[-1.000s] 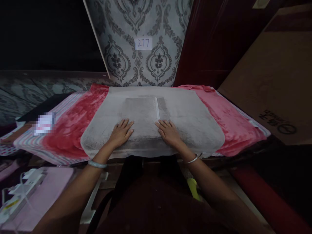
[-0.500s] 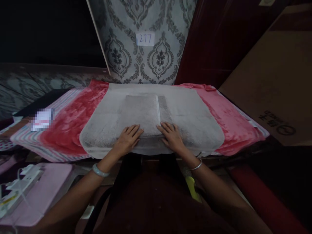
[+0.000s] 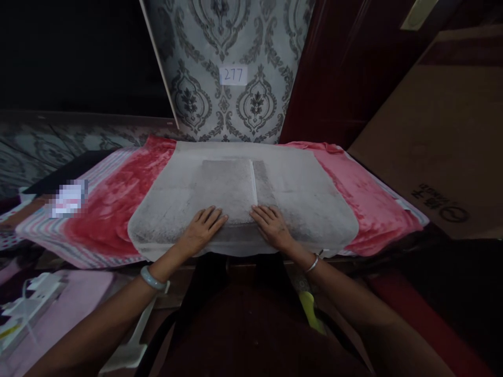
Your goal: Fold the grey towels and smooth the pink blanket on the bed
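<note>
A grey plush folded cloth [image 3: 223,180] lies in the middle of a larger pale grey mat with rounded corners [image 3: 157,209]. A thin white edge runs front to back along its right part. My left hand [image 3: 201,229] rests flat at the cloth's near left corner, fingers stretched out. On the near right side my right hand [image 3: 272,225] also lies flat, its fingertips by the near end of the white edge. Neither hand grips anything. Whether the cloth is separate from the mat I cannot tell.
Under the mat a red and pink striped blanket [image 3: 106,214] covers the table. A dark screen [image 3: 78,57] stands at the back left, a cardboard box [image 3: 428,141] at the right. A white power strip [image 3: 31,303] sits low on the left. The wall bears a paper marked 277 [image 3: 233,75].
The camera view has tilted up slightly, so the scene sits a little lower. My right hand has shifted slightly left across the cloth's near edge. Both hands remain flat.
</note>
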Demonstrator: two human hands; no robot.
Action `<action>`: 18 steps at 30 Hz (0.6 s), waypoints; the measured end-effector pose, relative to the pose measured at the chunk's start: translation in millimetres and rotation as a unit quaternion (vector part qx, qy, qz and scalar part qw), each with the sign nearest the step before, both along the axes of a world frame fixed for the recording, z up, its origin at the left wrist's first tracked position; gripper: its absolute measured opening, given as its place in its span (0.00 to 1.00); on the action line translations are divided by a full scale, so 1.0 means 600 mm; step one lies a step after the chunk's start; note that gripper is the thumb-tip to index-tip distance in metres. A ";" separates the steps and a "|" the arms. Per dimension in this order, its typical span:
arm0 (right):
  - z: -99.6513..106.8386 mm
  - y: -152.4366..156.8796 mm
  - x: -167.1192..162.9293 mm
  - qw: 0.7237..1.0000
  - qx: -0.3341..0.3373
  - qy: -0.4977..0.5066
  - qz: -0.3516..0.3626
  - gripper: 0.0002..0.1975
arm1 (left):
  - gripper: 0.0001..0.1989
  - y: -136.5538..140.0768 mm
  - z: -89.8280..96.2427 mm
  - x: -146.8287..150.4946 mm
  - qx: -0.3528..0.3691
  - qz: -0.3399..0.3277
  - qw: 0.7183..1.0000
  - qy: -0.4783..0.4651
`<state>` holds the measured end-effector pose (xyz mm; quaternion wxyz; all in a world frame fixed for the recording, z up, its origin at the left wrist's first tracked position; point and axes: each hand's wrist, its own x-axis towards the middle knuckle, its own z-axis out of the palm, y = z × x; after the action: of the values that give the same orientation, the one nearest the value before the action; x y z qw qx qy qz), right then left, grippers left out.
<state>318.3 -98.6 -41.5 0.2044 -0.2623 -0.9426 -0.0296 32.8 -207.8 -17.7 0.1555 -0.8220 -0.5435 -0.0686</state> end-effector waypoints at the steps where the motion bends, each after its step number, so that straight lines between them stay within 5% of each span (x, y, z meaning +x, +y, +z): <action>1: -0.001 0.002 -0.001 1.000 0.003 -0.001 0.000 0.29 | 0.28 0.000 -0.001 -0.004 0.006 0.010 1.000 -0.001; 13: 0.020 0.017 -0.012 0.999 0.012 0.025 0.015 0.26 | 0.28 -0.012 -0.010 -0.077 0.050 0.095 0.992 -0.069; 18: 0.063 0.023 -0.017 0.998 0.009 0.065 0.011 0.24 | 0.25 -0.007 0.024 -0.090 0.093 0.070 0.986 -0.115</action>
<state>308.3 -84.6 -3.6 0.2678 -0.2514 -0.9299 -0.0189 -21.3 -212.1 -3.1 0.1720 -0.7503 -0.6056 -0.2018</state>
